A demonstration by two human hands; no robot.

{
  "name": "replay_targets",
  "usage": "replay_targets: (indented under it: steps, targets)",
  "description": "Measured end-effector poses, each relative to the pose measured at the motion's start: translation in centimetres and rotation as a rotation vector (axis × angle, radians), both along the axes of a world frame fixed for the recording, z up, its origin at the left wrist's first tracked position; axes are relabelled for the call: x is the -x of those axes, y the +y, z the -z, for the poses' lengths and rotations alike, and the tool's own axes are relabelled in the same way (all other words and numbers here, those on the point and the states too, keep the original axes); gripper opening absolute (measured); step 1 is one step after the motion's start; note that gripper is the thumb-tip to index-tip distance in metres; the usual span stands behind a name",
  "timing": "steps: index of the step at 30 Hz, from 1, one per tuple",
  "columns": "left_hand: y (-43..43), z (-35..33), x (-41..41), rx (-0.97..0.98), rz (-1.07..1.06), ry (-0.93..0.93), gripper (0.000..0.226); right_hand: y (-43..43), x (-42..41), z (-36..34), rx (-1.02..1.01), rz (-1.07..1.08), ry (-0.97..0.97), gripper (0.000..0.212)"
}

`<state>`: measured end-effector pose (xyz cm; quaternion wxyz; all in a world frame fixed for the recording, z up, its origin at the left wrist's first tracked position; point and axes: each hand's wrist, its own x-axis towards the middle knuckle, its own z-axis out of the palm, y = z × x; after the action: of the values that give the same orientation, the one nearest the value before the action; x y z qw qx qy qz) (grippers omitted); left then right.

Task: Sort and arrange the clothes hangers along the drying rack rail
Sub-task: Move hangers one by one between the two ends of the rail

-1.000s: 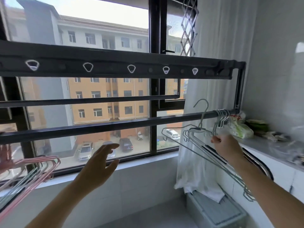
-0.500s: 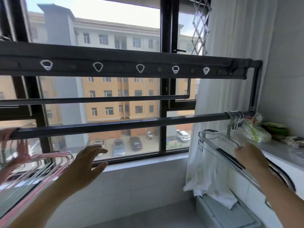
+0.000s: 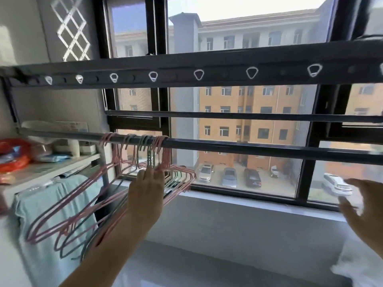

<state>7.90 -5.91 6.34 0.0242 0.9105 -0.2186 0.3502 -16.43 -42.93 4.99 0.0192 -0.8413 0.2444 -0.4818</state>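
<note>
Just one hanger bunch (image 3: pixel 180 179) on rail (image 3: pixel 248 149); left hand (image 3: pixel 146 189) touching.

And the view has swung from the right end of the rack to the left! The silver hangers and the counter behind them are out of sight, and a shelf (image 3: pixel 51 164) and a pale blue towel (image 3: pixel 51 189) have come in. The left hand (image 3: pixel 145 187), open in mid-air a moment ago, is now up at the pink and green hangers (image 3: pixel 163 156), fingers touching their necks under the rail (image 3: pixel 248 149). The right hand (image 3: pixel 360 204) has let go of the silver bunch and now hovers spread by the sill.
</note>
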Motion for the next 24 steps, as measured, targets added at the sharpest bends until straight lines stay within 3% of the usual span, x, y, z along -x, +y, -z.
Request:
replay_targets:
  steps: [8,16,22,24]
  targets:
    - [1.4,-0.9,-0.3,-0.004,0.006,0.053,0.04,5.7,-4.3,0.3,0.071,-0.054,0.239,0.056]
    - [-1.4,-3.7,0.2,0.094,0.121,0.046,0.023,5.7,-4.1,2.0,0.09,-0.086,0.235,0.052]
    - [-7.3,-5.4,-2.1,-0.049,0.181,0.041,0.021,5.6,-2.8,2.7,0.09,-0.074,0.32,0.041]
    - [-9.3,-5.2,-2.5,-0.111,0.227,0.079,0.021,5.9,-2.4,2.9,0.062,-0.079,0.35,0.047]
